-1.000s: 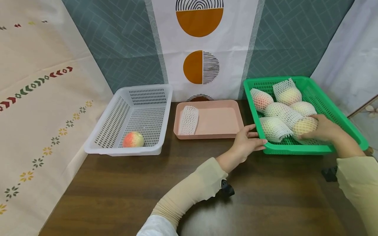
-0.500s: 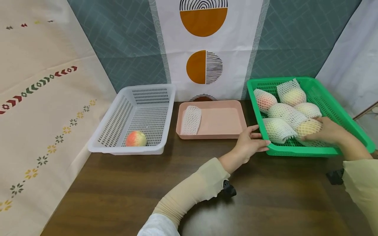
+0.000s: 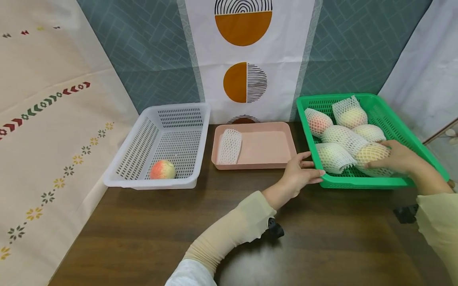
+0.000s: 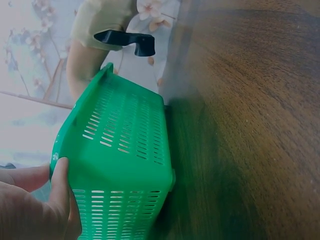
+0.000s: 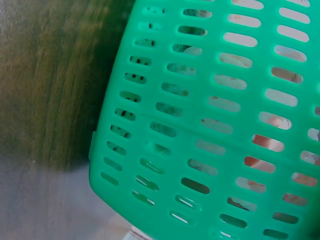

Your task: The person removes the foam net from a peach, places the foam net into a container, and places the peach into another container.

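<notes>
Inside the green basket [image 3: 358,182], several peaches in white foam nets lie close together. My right hand [image 3: 402,159] reaches over its right front and holds a yellowish netted peach [image 3: 372,154], thumb in front and fingers behind. My left hand [image 3: 298,174] grips the basket's left front corner. In the left wrist view, the left hand's fingers [image 4: 60,185] pinch the rim from both sides. Only the slotted wall of the green basket [image 5: 200,130] fills the right wrist view, and the right hand is hidden behind it.
A white basket [image 3: 150,183] at the left holds one bare peach [image 3: 162,169]. Between the baskets is a pink tray [image 3: 266,145] with an empty foam net [image 3: 230,146] on it. All stand on a dark wooden table [image 3: 161,238], with cloth hangings behind.
My right hand has slid slightly to the right along the netted peach, so more of the fruit shows. The left hand keeps its place on the rim. The head view has swayed a little.
</notes>
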Motion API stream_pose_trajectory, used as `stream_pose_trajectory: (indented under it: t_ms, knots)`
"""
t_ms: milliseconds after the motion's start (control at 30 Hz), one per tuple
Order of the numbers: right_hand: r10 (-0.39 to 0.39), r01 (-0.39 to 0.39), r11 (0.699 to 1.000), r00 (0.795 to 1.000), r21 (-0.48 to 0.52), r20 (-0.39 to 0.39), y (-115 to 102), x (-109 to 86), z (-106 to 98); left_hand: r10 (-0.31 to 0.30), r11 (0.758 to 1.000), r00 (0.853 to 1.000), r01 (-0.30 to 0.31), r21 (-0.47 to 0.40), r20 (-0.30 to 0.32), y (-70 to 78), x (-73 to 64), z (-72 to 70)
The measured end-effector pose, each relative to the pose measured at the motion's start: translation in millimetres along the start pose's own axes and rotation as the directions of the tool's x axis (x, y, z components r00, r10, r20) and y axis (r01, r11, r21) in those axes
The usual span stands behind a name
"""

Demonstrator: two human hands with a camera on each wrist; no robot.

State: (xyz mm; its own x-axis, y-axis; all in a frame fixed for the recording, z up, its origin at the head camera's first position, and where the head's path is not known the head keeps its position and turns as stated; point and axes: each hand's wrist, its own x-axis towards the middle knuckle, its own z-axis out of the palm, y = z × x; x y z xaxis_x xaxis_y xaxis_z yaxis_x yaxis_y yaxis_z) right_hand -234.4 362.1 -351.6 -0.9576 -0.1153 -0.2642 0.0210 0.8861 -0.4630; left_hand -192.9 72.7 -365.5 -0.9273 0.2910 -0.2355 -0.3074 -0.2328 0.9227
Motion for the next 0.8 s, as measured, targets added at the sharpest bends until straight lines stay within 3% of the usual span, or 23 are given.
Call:
stream_pose_trajectory:
  t_ms: [533, 800]
  knots:
    - [-0.007, 0.007, 1.0, 1.0, 0.013, 0.005, -9.4, -12.3, -10.9, 0.006, 1.0, 1.0, -0.007, 0.007, 0.022, -0.1, 1.6, -2.0]
    - [-0.001, 0.002, 0.999, 0.999, 0.042, -0.032, -13.7, -18.5, -11.4, 0.0, 1.0, 1.0, 0.0, 0.011, 0.03, 2.1, 1.9, -3.5]
